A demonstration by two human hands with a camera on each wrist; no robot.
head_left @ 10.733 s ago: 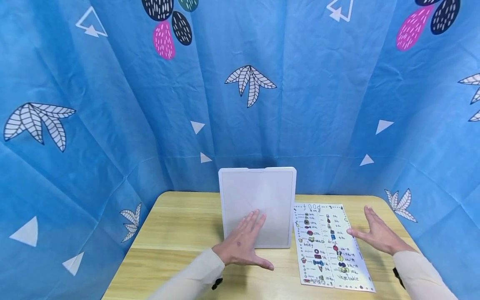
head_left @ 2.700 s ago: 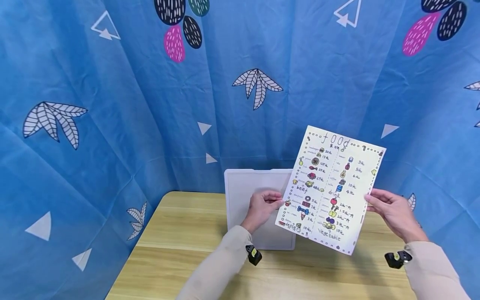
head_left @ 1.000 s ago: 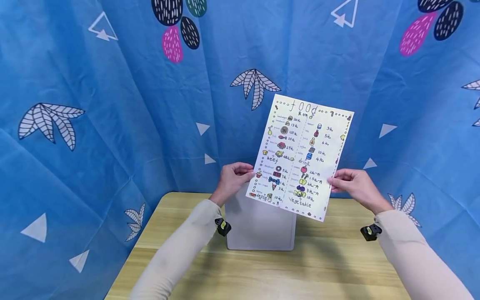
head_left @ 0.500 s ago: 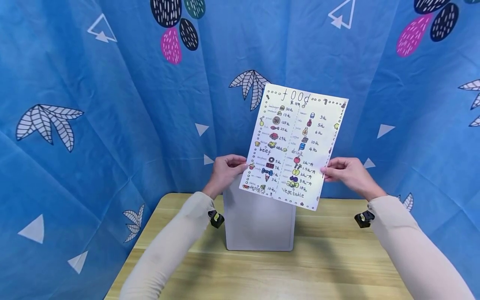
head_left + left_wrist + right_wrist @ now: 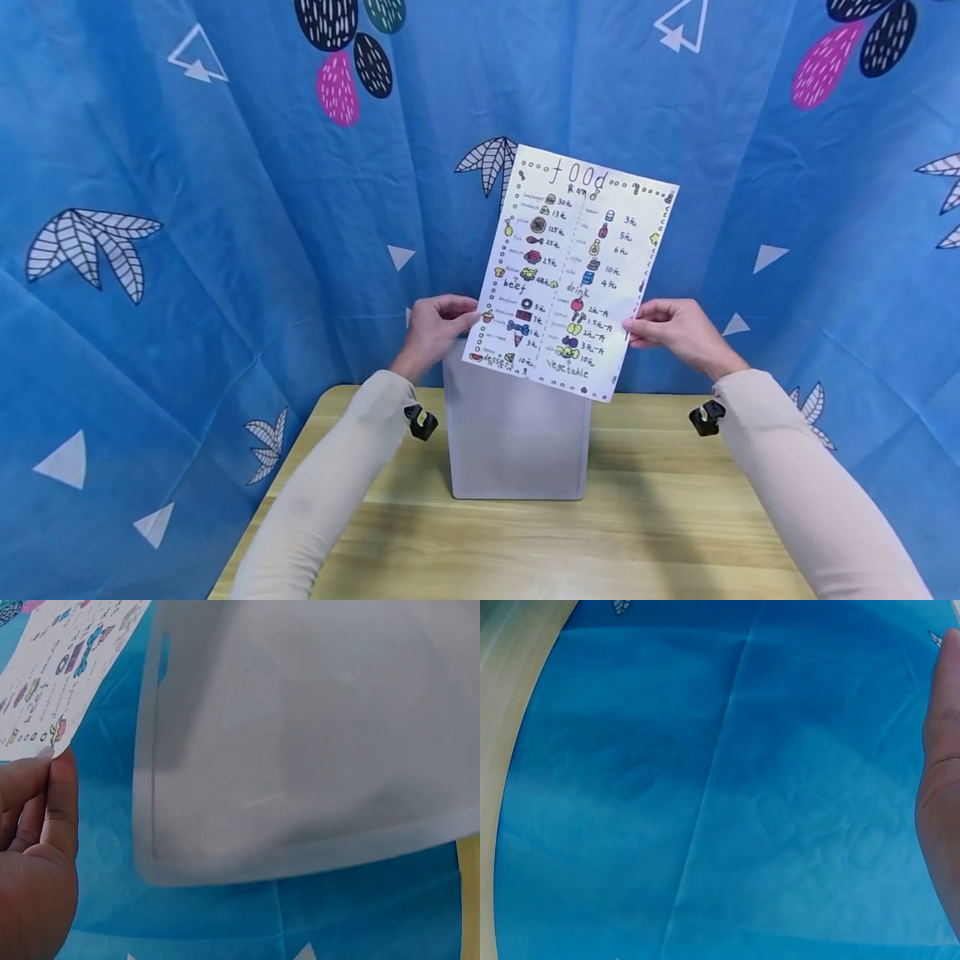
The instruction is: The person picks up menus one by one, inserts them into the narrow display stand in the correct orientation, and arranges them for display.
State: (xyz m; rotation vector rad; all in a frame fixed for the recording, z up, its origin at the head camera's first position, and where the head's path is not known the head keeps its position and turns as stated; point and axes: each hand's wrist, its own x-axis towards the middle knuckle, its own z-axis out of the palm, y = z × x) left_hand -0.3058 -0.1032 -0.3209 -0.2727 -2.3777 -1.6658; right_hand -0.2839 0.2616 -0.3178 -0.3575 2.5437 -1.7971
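Observation:
A white paper menu [image 5: 570,275], headed "food" and covered with small coloured drawings and prices, is held up tilted above the table. My left hand [image 5: 435,333] pinches its left edge near the lower corner, thumb in front; the left wrist view shows this pinch on the menu [image 5: 60,682] up close. On the opposite side my right hand [image 5: 682,333] pinches the right edge between thumb and fingers. Behind and below the menu stands a white rectangular board [image 5: 517,442] with a raised rim, its upper part covered by the paper. Only part of the right hand [image 5: 941,795] shows in the right wrist view.
The board stands upright on a light wooden table [image 5: 540,550] with rounded back corners. A blue patterned curtain [image 5: 247,250] hangs behind the table and along both sides. A small black camera sits on each wrist [image 5: 422,422].
The menu, picked up earlier from the table's right side, has moved up and left between both hands over the last second. It now overlaps the board's top. The board has stayed in place.

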